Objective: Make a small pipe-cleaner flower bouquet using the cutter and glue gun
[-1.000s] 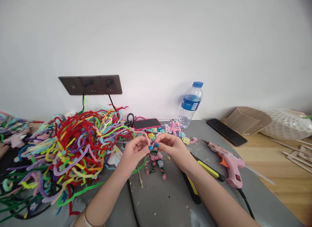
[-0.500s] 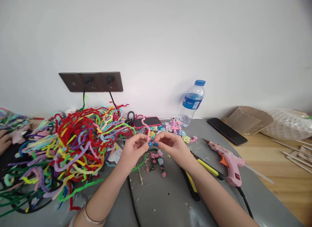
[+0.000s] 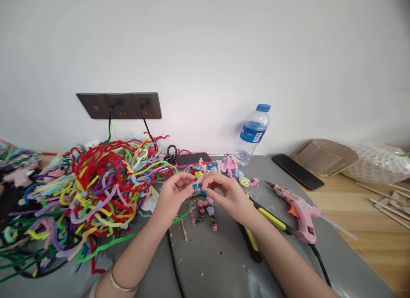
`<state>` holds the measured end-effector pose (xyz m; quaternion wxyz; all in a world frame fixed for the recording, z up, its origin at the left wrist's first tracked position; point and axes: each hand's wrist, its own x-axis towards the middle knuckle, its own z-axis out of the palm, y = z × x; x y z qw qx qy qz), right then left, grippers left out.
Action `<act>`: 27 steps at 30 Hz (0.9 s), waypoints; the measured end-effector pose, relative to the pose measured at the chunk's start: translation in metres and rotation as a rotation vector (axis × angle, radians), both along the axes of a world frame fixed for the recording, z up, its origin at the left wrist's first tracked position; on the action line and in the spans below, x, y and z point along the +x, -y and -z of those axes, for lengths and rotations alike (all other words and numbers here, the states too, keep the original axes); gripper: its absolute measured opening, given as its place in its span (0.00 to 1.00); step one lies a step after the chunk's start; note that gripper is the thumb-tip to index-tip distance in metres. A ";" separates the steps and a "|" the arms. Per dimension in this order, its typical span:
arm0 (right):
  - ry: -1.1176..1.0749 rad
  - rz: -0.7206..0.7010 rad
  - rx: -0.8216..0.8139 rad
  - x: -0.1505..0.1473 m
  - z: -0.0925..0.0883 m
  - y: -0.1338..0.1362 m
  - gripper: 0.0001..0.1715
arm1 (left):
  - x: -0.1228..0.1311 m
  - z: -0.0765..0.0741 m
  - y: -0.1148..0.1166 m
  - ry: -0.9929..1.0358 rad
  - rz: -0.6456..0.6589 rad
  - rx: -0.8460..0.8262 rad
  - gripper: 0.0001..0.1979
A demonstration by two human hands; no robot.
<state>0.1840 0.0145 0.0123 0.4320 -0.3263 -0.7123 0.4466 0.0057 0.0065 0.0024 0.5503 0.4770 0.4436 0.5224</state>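
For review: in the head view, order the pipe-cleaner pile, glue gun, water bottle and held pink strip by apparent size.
Pipe-cleaner pile
Glue gun and water bottle: too alike to rank
Pink strip, partly hidden

Blue nails tip both the left hand (image 3: pixel 174 195) and the right hand (image 3: pixel 226 195), and the strand (image 3: pixel 201 162) at their fingertips is pale pink. The tangled pile (image 3: pixel 99 178) at left mixes red, purple, yellow, green and light blue. The small flowered piece (image 3: pixel 202 210) near the hands is pink and dark green with a pale blue bloom. At right, the glue gun (image 3: pixel 306 223) is pink with an orange trigger (image 3: pixel 292 209); the handles (image 3: pixel 272 218) beside it are black and yellow. The far bottle (image 3: pixel 251 133) is clear, blue-capped and blue-labelled, above a grey bench (image 3: pixel 205 255).
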 end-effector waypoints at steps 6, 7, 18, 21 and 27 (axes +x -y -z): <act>0.167 -0.026 0.140 0.004 -0.002 0.002 0.09 | 0.001 0.000 0.001 -0.006 0.001 -0.002 0.15; 0.189 -0.020 0.154 0.004 -0.002 0.001 0.09 | 0.001 0.000 0.001 -0.018 0.002 0.002 0.15; 0.191 0.243 0.459 0.011 -0.001 -0.004 0.06 | -0.001 0.001 0.000 -0.059 0.020 0.065 0.12; 0.258 0.209 0.509 0.012 -0.002 -0.004 0.06 | -0.001 0.002 0.000 -0.056 0.033 0.069 0.11; 0.292 0.153 0.530 0.006 -0.004 -0.002 0.07 | -0.001 0.001 0.001 -0.011 0.047 0.046 0.10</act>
